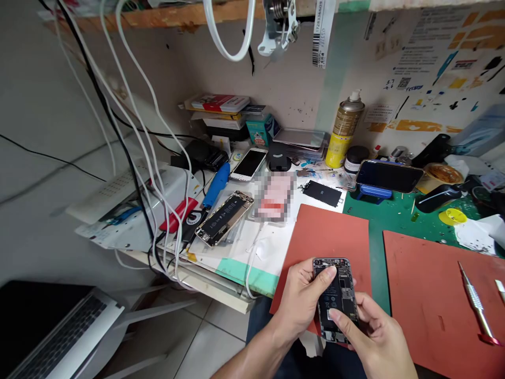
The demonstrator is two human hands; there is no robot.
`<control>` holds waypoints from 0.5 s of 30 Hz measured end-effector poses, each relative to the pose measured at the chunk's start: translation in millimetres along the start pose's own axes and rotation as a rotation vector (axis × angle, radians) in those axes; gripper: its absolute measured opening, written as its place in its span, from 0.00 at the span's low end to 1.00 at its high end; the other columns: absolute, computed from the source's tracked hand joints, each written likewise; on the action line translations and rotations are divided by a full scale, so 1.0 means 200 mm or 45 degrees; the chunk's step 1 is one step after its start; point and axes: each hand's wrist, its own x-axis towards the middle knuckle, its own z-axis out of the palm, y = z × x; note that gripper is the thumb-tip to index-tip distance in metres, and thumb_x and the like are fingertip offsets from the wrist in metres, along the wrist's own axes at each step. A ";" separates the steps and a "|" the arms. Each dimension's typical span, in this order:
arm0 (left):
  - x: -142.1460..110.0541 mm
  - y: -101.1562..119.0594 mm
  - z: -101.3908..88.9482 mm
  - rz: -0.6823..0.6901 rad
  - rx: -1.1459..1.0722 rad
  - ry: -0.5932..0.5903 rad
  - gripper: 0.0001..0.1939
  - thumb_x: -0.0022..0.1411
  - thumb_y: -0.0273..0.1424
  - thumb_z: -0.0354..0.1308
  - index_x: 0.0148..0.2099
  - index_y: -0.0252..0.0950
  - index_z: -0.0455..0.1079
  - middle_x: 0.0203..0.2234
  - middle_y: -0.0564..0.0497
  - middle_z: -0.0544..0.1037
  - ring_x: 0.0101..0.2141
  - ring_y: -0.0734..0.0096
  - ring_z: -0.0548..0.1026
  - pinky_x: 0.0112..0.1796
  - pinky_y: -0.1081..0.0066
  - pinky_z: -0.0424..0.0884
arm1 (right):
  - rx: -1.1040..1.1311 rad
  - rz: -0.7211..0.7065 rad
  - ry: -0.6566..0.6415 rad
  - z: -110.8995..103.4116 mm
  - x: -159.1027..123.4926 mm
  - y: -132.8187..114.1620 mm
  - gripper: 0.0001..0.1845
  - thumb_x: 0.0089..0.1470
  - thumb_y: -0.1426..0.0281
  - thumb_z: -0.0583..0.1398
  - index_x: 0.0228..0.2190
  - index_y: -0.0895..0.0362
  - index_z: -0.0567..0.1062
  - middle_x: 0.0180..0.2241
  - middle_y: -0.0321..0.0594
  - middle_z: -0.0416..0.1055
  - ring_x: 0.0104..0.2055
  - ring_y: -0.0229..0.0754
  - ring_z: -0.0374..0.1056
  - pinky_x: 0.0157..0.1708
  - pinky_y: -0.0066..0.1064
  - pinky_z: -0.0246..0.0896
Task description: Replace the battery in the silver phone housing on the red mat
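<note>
Both hands hold an opened smartphone [347,300] above the near edge of the bench, its black battery and circuit board facing up. My left hand [302,295] grips it from the left, with the thumb lying across the upper part of the battery. On the lower right side, my right hand [374,329] wraps round the phone, thumb pressed on the battery's lower part. The fingers behind the phone are mostly hidden. Beneath it lies a red-brown mat [327,231].
A second opened phone [224,218] lies left, near a white phone [249,164] and a blue-handled tool [216,184]. A screwdriver [475,302] rests on the right mat [430,295]. A spray can [345,129] stands behind. White cables [158,105] hang at left, above a laptop [59,331].
</note>
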 end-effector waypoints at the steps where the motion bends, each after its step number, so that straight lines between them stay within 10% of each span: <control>1: 0.00 0.00 0.00 -0.001 -0.002 -0.002 0.18 0.69 0.43 0.69 0.49 0.33 0.83 0.36 0.42 0.87 0.37 0.59 0.86 0.41 0.65 0.80 | 0.010 -0.006 -0.008 0.00 0.00 -0.01 0.26 0.50 0.46 0.74 0.37 0.54 0.82 0.31 0.41 0.80 0.33 0.47 0.74 0.33 0.34 0.75; 15: 0.02 0.01 0.01 -0.003 -0.021 -0.073 0.18 0.74 0.43 0.63 0.54 0.36 0.82 0.45 0.43 0.87 0.47 0.53 0.85 0.48 0.61 0.80 | 0.068 -0.069 -0.121 -0.02 0.03 -0.02 0.26 0.55 0.47 0.71 0.38 0.57 0.81 0.30 0.39 0.76 0.32 0.40 0.64 0.33 0.29 0.64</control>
